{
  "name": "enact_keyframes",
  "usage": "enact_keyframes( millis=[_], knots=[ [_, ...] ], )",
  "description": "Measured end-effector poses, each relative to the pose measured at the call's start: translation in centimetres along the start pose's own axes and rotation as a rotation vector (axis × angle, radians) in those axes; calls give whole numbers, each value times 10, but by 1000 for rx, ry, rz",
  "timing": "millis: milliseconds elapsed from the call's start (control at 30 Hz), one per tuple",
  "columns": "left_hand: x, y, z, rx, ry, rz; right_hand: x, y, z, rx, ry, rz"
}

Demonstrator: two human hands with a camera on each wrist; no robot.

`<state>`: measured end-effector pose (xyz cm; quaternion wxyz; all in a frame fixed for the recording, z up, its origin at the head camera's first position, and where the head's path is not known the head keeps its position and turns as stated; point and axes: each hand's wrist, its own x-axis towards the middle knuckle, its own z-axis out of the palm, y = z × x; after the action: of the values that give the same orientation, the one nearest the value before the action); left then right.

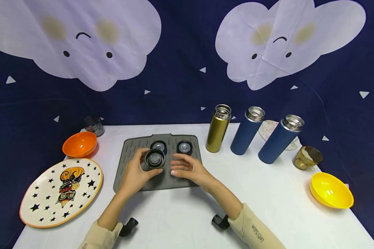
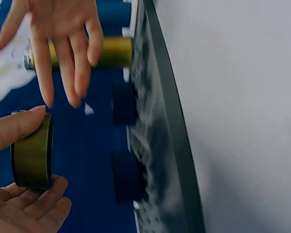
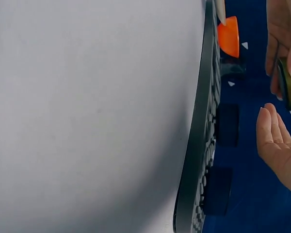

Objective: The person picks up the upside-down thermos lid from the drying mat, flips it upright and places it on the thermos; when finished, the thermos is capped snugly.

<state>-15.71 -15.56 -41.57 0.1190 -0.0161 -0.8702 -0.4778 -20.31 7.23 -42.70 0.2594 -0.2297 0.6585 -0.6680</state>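
My left hand (image 1: 137,174) holds a gold bottle lid (image 2: 31,155) between thumb and fingers, raised above a grey drying mat (image 1: 168,184). In the head view the lid's hollow, ringed inside faces the camera. Just to its right is my right hand (image 1: 191,170), fingers spread and holding nothing, apart from the lid. Two dark blue lids rest on the mat behind the hands: one lid (image 1: 158,145) partly hidden by the gold lid, the other lid (image 1: 184,147) beyond my right fingertips.
A gold bottle (image 1: 217,133), a blue bottle (image 1: 247,133) and another blue bottle (image 1: 277,143) stand lidless at the right. Beyond are a brown glass (image 1: 306,158) and yellow bowl (image 1: 330,192). At left are an orange bowl (image 1: 80,145), a dark glass (image 1: 95,127) and a star-patterned plate (image 1: 46,186).
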Motion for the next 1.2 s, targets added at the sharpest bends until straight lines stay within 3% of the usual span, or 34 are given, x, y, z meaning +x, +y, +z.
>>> enact_keyframes(
  millis=[200,433,833,967,1200],
  knots=[
    [-8,18,16,-25,-3,123,-3,-2,0,105,23,8],
    [-13,25,34,-32,7,300,-7,-5,2,298,4,-6],
    [-15,23,45,-109,9,402,-20,-2,-5,462,-103,-71],
    [-16,21,46,-118,8,421,-21,1,-4,456,-86,-87],
    [-18,16,48,-105,20,441,-24,3,4,289,82,-172]
  ],
)
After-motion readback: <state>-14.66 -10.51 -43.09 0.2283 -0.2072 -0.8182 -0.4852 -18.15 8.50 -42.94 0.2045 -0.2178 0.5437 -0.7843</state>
